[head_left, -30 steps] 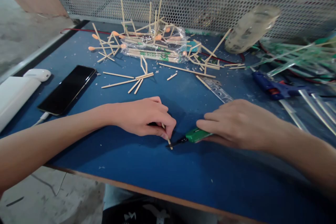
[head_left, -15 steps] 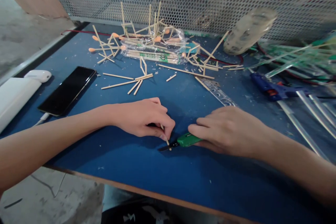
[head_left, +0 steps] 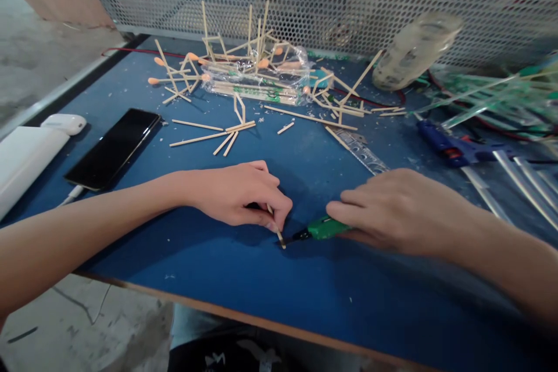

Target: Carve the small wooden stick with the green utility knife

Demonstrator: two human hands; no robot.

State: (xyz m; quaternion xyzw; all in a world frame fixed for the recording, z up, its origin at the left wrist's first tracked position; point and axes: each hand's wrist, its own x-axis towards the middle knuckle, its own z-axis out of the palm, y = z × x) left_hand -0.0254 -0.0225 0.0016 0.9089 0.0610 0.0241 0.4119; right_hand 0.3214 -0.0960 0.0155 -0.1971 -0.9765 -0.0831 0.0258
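My left hand (head_left: 244, 196) rests on the blue tabletop, thumb and fingers pinching a thin wooden stick (head_left: 280, 236) whose lower end points toward me. My right hand (head_left: 387, 212) is closed around a green utility knife (head_left: 326, 228). Its dark blade lies across the stick near the lower end, just below my left fingertips; whether it has cut into the wood I cannot tell. Beyond my left hand lie several loose sticks (head_left: 198, 138) and one short cut piece (head_left: 286, 128). A clear ruler (head_left: 361, 152) lies partly behind my right hand.
At the back stand stick structures with orange tips (head_left: 183, 72) and a plastic pack of sticks (head_left: 257, 92). A black phone (head_left: 114, 148) and a white box (head_left: 28, 157) are at left. On the right are a blue glue gun (head_left: 453, 148), glue sticks (head_left: 529, 183) and a bottle (head_left: 416, 52).
My right hand has drawn the knife to the right, so the blade reaches less far past the stick. My left hand keeps its pinch almost in place.
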